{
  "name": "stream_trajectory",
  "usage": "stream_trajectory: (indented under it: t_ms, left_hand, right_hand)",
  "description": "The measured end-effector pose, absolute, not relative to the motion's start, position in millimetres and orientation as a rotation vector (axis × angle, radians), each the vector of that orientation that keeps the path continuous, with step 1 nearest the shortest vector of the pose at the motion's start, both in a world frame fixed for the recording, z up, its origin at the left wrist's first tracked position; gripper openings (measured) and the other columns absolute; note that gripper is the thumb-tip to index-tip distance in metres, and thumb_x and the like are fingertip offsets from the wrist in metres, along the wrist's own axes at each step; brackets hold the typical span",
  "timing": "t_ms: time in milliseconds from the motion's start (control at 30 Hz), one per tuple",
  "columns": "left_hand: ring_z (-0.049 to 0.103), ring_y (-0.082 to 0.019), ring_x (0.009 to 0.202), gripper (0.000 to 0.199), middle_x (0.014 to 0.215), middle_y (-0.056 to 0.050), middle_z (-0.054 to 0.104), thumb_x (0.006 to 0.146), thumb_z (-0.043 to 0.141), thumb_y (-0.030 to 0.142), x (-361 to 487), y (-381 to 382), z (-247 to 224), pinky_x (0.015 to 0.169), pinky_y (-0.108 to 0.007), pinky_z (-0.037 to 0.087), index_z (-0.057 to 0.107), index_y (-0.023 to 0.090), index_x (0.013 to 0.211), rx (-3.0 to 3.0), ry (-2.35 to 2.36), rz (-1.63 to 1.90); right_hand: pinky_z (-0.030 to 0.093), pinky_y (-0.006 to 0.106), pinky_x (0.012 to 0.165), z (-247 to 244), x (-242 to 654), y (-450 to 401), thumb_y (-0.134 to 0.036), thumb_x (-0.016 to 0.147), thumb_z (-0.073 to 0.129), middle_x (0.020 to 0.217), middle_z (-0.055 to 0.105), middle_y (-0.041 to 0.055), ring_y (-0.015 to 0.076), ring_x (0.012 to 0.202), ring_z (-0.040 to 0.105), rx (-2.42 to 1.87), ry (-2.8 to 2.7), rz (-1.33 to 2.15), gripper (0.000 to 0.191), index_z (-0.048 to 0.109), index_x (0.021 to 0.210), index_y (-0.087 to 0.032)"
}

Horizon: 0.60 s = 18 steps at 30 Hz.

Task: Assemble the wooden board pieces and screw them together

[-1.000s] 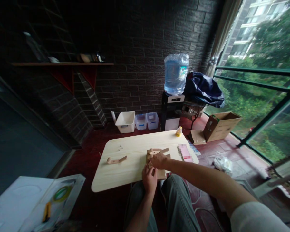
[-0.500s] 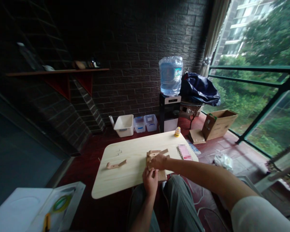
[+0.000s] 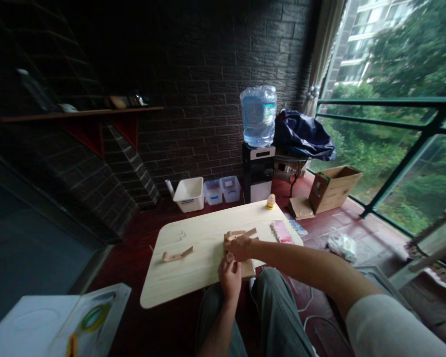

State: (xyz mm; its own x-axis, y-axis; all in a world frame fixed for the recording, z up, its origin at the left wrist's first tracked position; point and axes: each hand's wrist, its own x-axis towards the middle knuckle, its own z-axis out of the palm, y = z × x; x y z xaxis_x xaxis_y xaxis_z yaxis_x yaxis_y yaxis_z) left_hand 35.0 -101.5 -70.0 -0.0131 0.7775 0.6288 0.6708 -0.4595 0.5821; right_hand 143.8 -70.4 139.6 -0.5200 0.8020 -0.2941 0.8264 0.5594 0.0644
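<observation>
A wooden board (image 3: 249,269) lies near the front edge of the light wooden table (image 3: 204,270), with angled wooden pieces (image 3: 251,232) on it. My left hand (image 3: 230,280) is at the board's near left, its fingers closed on the rounded end of a wooden piece (image 3: 229,257). Reaching across from the right, my right hand (image 3: 241,247) bends over the same spot with its fingers closed; what they grip is hidden. Further left on the table rests a separate bent wooden piece (image 3: 178,255) with a rounded end.
Small metal pieces (image 3: 182,235) lie at the table's left. A yellow-capped small bottle (image 3: 270,202) stands at the far right corner, near a blurred pink item (image 3: 281,231). Beyond are plastic bins (image 3: 189,194), a water dispenser (image 3: 259,171) and a cardboard box (image 3: 334,191).
The view has shifted slightly. Both hands stay together at the wooden board, with only small finger movements; the right hand sits a little lower over the wooden piece.
</observation>
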Motion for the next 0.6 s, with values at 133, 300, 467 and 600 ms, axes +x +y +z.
stream_trajectory:
  t_ms: [133,300,467,600]
  left_hand:
    - [0.064,-0.032,0.117,0.029,0.115,-0.016,0.073,0.095,0.057,0.041,35,-103,-67,0.097,-0.048,0.053,0.077,0.02,0.101,2.132,1.57,1.483]
    - [0.063,-0.032,0.119,0.03,0.113,-0.015,0.073,0.095,0.057,0.042,36,-104,-64,0.098,-0.05,0.052,0.077,0.021,0.099,2.119,1.585,1.468]
    - [0.062,-0.031,0.121,0.025,0.114,-0.013,0.073,0.095,0.059,0.04,36,-104,-60,0.1,-0.049,0.052,0.077,0.023,0.1,2.09,1.589,1.426]
    - [0.062,-0.03,0.122,0.025,0.117,-0.013,0.073,0.095,0.06,0.039,37,-104,-59,0.101,-0.048,0.052,0.077,0.025,0.106,2.082,1.583,1.434]
  right_hand:
    - [0.053,0.038,0.083,134,152,-69,-0.018,0.092,0.061,0.121,0.074,0.0122,0.0279,0.101,0.07,1.21,2.582,-0.088,0.029,0.07,0.119,-0.022]
    - [0.054,0.041,0.084,123,159,-69,-0.019,0.097,0.054,0.118,0.074,0.0126,0.0292,0.1,0.07,1.262,2.6,-0.112,0.026,0.071,0.116,-0.019]
    - [0.055,0.044,0.079,126,151,-61,-0.023,0.098,0.053,0.11,0.075,0.0213,0.0335,0.095,0.07,1.333,2.527,-0.142,0.028,0.074,0.109,-0.01]
    - [0.056,0.046,0.078,123,147,-54,-0.023,0.092,0.063,0.108,0.075,0.0244,0.0358,0.093,0.07,1.453,2.547,-0.115,0.024,0.075,0.107,-0.008]
